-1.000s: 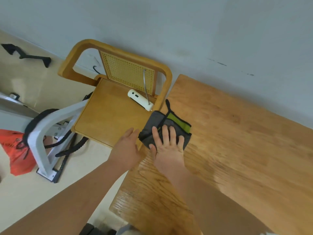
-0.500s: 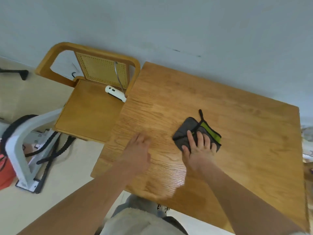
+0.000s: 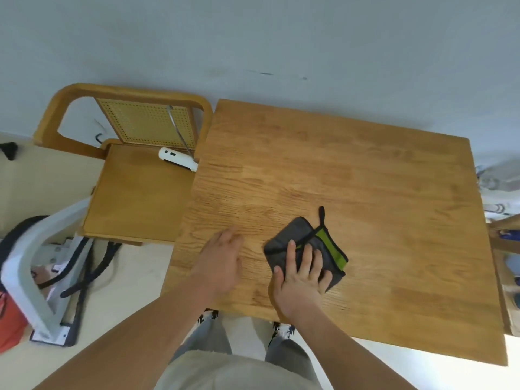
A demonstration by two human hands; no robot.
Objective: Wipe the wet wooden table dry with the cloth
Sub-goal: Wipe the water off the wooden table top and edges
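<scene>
A folded dark grey cloth (image 3: 287,237) with a green stripe and a black loop lies on the wooden table (image 3: 380,192), near the front edge and left of centre. My right hand (image 3: 301,277) presses flat on the cloth's near half, fingers spread. To its left, my left hand (image 3: 221,263) rests palm down on the bare wood with nothing in it. A faint sheen shows on the wood around the hands.
A wooden chair (image 3: 135,190) with a cane back stands against the table's left edge; a white device (image 3: 177,159) lies on its seat. White and black exercise gear (image 3: 42,277) sits on the floor at left. A wall runs behind the table.
My right hand has slid the cloth from the table's left edge toward the middle and then closer to the front edge. My left hand moved from the chair side onto the tabletop.
</scene>
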